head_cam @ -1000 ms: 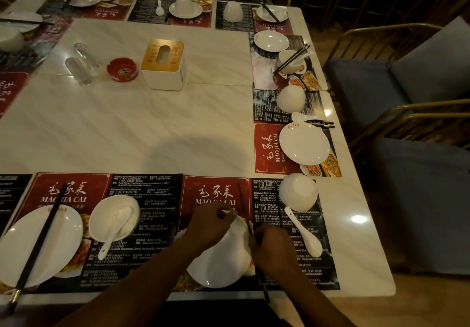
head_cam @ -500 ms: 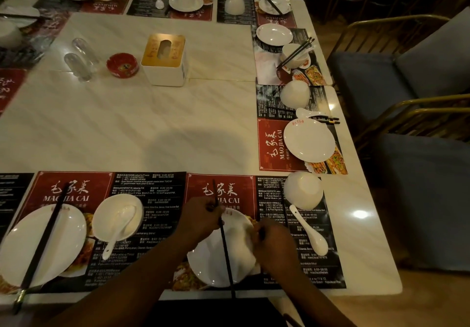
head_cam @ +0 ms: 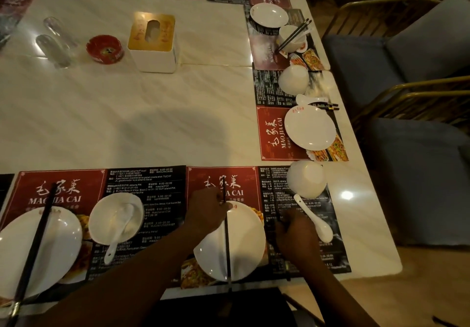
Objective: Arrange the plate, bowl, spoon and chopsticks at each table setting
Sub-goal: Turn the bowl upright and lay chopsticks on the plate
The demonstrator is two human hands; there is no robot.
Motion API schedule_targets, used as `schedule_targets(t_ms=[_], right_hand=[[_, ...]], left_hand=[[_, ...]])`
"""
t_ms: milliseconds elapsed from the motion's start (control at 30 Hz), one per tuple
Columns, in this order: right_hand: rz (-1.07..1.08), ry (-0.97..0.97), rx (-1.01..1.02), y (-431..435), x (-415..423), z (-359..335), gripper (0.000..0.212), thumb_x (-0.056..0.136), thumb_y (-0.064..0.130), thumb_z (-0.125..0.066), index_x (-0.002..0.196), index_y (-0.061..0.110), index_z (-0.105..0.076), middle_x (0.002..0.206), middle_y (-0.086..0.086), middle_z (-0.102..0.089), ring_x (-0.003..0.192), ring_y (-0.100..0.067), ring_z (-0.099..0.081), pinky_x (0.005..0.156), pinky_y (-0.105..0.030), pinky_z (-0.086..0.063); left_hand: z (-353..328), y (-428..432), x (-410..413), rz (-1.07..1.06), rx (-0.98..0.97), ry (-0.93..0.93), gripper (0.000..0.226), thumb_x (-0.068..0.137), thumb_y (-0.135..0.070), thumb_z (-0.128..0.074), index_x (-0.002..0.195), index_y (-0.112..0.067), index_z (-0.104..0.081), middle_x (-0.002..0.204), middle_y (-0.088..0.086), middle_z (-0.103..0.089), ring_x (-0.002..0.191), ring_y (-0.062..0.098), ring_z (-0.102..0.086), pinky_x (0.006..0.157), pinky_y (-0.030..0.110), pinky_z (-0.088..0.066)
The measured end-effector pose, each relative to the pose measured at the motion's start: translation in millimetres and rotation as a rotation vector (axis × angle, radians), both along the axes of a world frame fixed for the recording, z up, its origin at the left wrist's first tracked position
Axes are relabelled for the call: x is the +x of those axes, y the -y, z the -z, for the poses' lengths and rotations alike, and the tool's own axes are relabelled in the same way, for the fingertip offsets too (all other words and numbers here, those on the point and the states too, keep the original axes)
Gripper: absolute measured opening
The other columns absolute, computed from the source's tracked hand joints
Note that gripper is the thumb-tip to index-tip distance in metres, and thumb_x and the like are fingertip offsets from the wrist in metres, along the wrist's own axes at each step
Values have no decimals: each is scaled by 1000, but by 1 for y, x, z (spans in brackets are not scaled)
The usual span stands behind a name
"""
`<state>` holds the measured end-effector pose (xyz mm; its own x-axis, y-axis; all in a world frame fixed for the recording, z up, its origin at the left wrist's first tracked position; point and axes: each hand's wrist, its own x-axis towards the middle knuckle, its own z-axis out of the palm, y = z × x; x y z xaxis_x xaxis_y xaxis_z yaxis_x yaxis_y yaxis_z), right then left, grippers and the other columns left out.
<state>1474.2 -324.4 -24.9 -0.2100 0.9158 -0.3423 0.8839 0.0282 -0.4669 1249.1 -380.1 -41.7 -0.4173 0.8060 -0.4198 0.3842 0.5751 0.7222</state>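
Note:
A white plate (head_cam: 244, 245) sits on the red-and-black placemat (head_cam: 300, 258) in front of me. My left hand (head_cam: 206, 212) pinches the upper end of a dark chopstick (head_cam: 227, 248) that lies lengthwise across the plate. My right hand (head_cam: 297, 235), fingers curled, rests on the mat just right of the plate and seems to hold a second thin dark chopstick (head_cam: 287, 270), which is hard to make out. An upturned white bowl (head_cam: 306, 178) and a white spoon (head_cam: 314, 218) lie further right.
The setting to the left has a plate (head_cam: 58, 245) with chopsticks (head_cam: 33, 245) across it and a bowl (head_cam: 101, 221) holding a spoon (head_cam: 119, 227). A tissue box (head_cam: 152, 42), red ashtray (head_cam: 104, 49) and glasses (head_cam: 54, 44) stand mid-table. More settings line the right edge; chairs (head_cam: 407, 54) stand beyond.
The left hand has turned a chopstick to lie straight across the plate. The right hand has moved right, off the plate onto the mat.

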Motion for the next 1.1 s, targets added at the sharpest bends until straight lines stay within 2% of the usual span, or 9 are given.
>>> schedule_targets(t_ms=[67,133,267,333,467,633,800,967,1100], right_hand=[[-49,-78,-59,14,-17,-10,22,87,20,-71,83,38,-61,74,21,-58,71,5,-56,63,-11,-39],[-88,-146,-121,29,-35,-13,24,88,24,-70,76,40,-57,72,18,-62,69,4,-60,61,-11,-42],[-136,-143,-171,53,-57,-6,14,88,29,-70,80,35,-59,75,14,-64,70,1,-62,61,-12,-47],[-133,-126,-168,56,-60,-4,8,88,29,-69,84,31,-62,78,11,-66,71,-2,-63,67,-20,-53],[-110,-151,-145,57,-62,-1,12,87,28,-67,79,31,-60,73,11,-66,65,-1,-62,64,-25,-53],[-139,-108,-141,58,-70,1,29,77,58,-71,85,35,-57,73,12,-67,68,0,-62,64,-22,-51],[-150,-65,-200,58,-70,5,29,77,44,-77,92,35,-53,87,9,-70,79,-6,-66,74,-30,-58],[-157,-54,-189,60,-71,6,29,78,43,-77,98,30,-61,90,10,-69,79,-4,-63,67,-19,-51],[-154,-78,-199,60,-73,5,26,79,40,-78,94,33,-58,89,12,-67,79,-2,-61,61,-11,-41]], left_hand=[[1,2,-2,23,11,-5,8,84,-25,-78,87,-23,-72,78,-11,-70,71,9,-71,76,37,-61],[1,4,-4,35,26,-5,8,83,-26,-79,82,-25,-71,77,-13,-70,68,7,-70,74,36,-61],[0,11,-10,34,55,-88,24,83,-34,-78,67,-37,-60,68,-20,-63,63,1,-64,66,22,-54],[2,16,-17,19,97,-158,15,84,-34,-76,75,-34,-64,71,-20,-62,66,-2,-60,64,16,-46],[4,28,-30,49,119,-272,8,85,-30,-73,87,-23,-71,78,-11,-67,70,6,-62,68,28,-54],[7,35,-36,139,42,-269,10,83,-29,-76,89,-23,-74,82,-9,-69,75,6,-63,78,30,-56],[9,40,-36,154,15,-260,20,82,-27,-78,102,-24,-75,94,-7,-73,84,8,-64,84,30,-54],[11,41,-36,143,15,-261,24,83,-25,-78,107,-23,-75,99,-6,-74,88,8,-65,83,24,-50],[11,41,-36,132,18,-249,24,84,-23,-77,108,-22,-75,101,-4,-74,89,9,-66,85,26,-51]])
